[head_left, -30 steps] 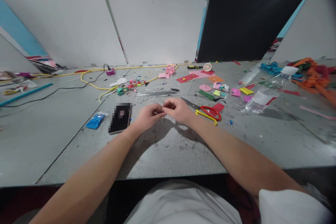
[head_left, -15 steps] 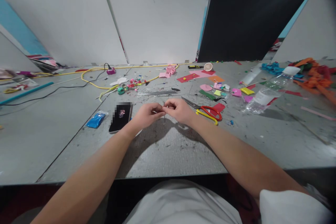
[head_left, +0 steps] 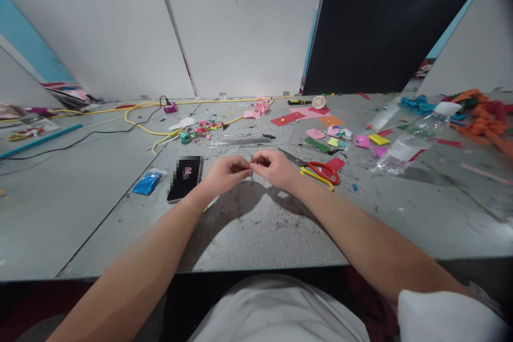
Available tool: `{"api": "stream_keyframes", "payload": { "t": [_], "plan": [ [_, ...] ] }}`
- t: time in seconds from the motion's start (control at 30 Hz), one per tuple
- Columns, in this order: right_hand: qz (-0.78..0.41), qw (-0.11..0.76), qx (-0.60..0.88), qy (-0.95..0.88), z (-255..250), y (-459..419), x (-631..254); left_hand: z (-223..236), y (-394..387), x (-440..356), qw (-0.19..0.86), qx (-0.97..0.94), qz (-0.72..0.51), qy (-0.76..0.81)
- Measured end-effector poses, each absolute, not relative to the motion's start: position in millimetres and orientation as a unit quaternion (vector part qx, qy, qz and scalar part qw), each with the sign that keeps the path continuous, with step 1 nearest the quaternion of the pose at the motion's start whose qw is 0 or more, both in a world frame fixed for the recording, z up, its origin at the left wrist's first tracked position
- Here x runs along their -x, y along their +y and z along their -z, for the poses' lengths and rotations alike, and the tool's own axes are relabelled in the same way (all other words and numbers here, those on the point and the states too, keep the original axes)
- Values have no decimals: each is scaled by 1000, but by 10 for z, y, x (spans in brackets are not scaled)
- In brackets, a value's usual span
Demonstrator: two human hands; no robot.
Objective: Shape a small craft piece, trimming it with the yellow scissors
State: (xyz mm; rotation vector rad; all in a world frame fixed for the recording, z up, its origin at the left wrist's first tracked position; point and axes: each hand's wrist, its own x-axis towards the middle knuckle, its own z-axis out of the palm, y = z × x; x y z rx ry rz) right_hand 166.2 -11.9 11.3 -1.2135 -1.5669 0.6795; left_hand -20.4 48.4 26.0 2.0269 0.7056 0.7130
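Note:
Thumb and fingers of my left hand [head_left: 228, 175] are pinched together, and their tips meet those of my right hand [head_left: 276, 169] above the table. Between them, both hands grip a thin, wire-like piece [head_left: 252, 176], a narrow greyish line pointing up and down. Most of it is hidden by the fingertips, so its exact kind is unclear. Scissors [head_left: 316, 166] with one red and one yellow handle lie just right of my right hand. A dark phone [head_left: 185, 179] rests left of my left hand, and a blue packet [head_left: 147, 183] lies beyond it.
Beyond the hands are a bundle of thin grey strips [head_left: 244, 141] and colourful scraps [head_left: 206, 127]. A clear bottle [head_left: 417, 139] stands tilted in view at right, near orange material [head_left: 479, 117]. A yellow cord [head_left: 134, 124] and black cable [head_left: 96, 133] cross the left. Upright panels [head_left: 240, 32] line the back.
Almost nothing differs: both hands keep the same pinch at the same spot. The whole view has shifted very slightly.

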Motion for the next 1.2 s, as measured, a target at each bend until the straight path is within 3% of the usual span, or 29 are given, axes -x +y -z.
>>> {"api": "stream_keyframes", "payload": {
  "t": [1.2],
  "plan": [
    [-303, 515, 496, -630, -134, -152, -1625, -215, 463, 174, 371, -828, -312, 283]
  ]
}}
